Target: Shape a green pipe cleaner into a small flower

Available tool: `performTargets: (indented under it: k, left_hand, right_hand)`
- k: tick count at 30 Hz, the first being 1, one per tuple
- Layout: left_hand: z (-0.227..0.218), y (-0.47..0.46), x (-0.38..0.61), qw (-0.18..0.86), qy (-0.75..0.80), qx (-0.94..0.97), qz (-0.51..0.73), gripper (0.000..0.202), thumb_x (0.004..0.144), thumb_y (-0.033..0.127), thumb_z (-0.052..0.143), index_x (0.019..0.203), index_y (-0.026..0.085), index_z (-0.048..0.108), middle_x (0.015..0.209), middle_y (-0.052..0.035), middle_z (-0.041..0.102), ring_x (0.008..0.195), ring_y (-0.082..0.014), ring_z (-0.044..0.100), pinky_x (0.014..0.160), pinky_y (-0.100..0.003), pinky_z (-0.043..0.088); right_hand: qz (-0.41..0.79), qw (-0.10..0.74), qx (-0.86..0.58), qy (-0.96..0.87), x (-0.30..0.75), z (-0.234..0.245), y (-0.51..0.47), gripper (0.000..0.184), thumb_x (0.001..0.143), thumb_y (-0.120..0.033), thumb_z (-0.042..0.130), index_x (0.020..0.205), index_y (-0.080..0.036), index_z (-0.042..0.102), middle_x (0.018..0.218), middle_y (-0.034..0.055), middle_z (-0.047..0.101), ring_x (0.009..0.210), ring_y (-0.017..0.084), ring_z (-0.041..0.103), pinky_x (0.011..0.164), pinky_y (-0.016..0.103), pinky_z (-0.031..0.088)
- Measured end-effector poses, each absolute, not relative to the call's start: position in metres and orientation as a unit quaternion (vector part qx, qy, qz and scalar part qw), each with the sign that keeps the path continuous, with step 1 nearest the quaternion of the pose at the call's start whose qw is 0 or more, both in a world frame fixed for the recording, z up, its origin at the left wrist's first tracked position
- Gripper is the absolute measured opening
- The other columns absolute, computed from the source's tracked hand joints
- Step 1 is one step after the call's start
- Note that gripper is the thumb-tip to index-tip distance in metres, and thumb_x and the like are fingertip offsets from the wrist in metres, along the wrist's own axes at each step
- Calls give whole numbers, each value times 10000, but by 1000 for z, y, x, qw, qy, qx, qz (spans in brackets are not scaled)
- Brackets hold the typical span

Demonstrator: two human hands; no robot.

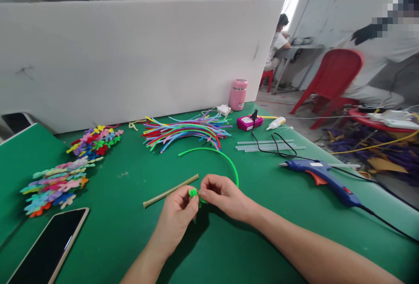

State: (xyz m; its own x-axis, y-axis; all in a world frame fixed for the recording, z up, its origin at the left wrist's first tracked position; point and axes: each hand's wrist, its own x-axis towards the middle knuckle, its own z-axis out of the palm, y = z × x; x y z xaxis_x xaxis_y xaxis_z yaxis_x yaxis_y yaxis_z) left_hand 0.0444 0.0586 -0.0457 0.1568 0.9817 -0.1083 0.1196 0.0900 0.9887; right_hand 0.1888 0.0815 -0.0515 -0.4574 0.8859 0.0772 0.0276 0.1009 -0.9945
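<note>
My left hand [178, 214] and my right hand [222, 194] meet over the green table [124, 231], both pinching the coiled end of a bright green pipe cleaner [229, 161]. Its free length arcs up and away to the left from my right hand. A thin olive-coloured stick [170, 191] lies on the table just beyond my left fingers. Behind it sits a pile of coloured pipe cleaners [186, 131].
Finished pipe-cleaner flowers [62, 174] lie at the left, and a phone [49, 249] sits at the lower left. A blue glue gun [324, 177] with its black cord lies at the right, clear glue sticks [268, 145] behind it. A white board [131, 57] backs the table. Other people sit at the far right.
</note>
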Motion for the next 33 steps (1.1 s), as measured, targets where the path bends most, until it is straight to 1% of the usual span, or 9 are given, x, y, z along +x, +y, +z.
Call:
performTargets:
  k: [3,7,11,15,21,25,29,31,33]
  left_hand:
    - [-46,58,45,530,509,548,400,173,684,322,541,614,170,496,489,73,381,461,-80,318,448,-191,277]
    - [-48,58,46,516,520,549,403,173,663,318,550,594,173,484,491,76,357,458,-79,299,434,-191,258]
    - [-48,57,48,494,528,554,412,147,651,294,551,588,173,496,498,72,367,459,-81,306,428,-194,262]
    - [-47,57,50,481,530,559,418,137,647,276,545,575,169,499,497,69,365,458,-80,302,426,-194,263]
    - [-47,57,52,494,526,539,434,162,638,301,569,574,166,506,484,70,356,449,-77,300,422,-193,257]
    - [-50,57,49,531,517,507,441,202,657,326,575,566,165,496,461,72,379,439,-73,316,429,-187,268]
    - [-54,58,46,586,492,463,448,207,681,331,578,587,166,499,452,76,405,427,-68,334,437,-185,291]
    - [-55,59,45,601,482,452,450,201,684,327,585,598,163,507,450,77,404,426,-66,337,437,-186,295]
    - [-54,59,45,609,474,448,451,199,686,319,589,598,159,510,458,74,406,428,-64,339,436,-188,297]
  right_hand:
    - [520,373,-371,-673,188,-49,80,137,757,-226,478,643,-159,442,550,-56,371,501,69,311,458,195,266]
    - [457,370,-400,-703,187,-47,77,122,742,-159,462,624,-172,431,528,-58,387,483,69,336,441,182,281]
    - [389,369,-439,-721,186,-49,74,113,707,-139,466,612,-184,424,546,-43,433,486,79,382,455,191,308]
    - [351,373,-475,-716,182,-49,71,100,688,-153,471,611,-190,418,553,-38,435,488,89,383,460,204,296]
    - [451,400,-457,-654,178,-48,71,117,694,-158,427,583,-187,401,505,-58,363,471,81,320,439,198,248]
    - [543,400,-425,-603,179,-52,75,165,725,-260,451,587,-177,416,504,-66,339,462,71,295,443,200,237]
    - [617,398,-422,-532,182,-56,81,263,731,-401,469,625,-160,475,529,-47,420,441,65,336,442,204,247]
    - [618,409,-420,-524,183,-56,83,292,729,-429,475,644,-152,500,551,-37,444,456,69,356,453,206,258]
    - [611,409,-407,-542,185,-56,83,293,736,-427,484,637,-151,493,545,-42,429,470,71,356,467,208,269]
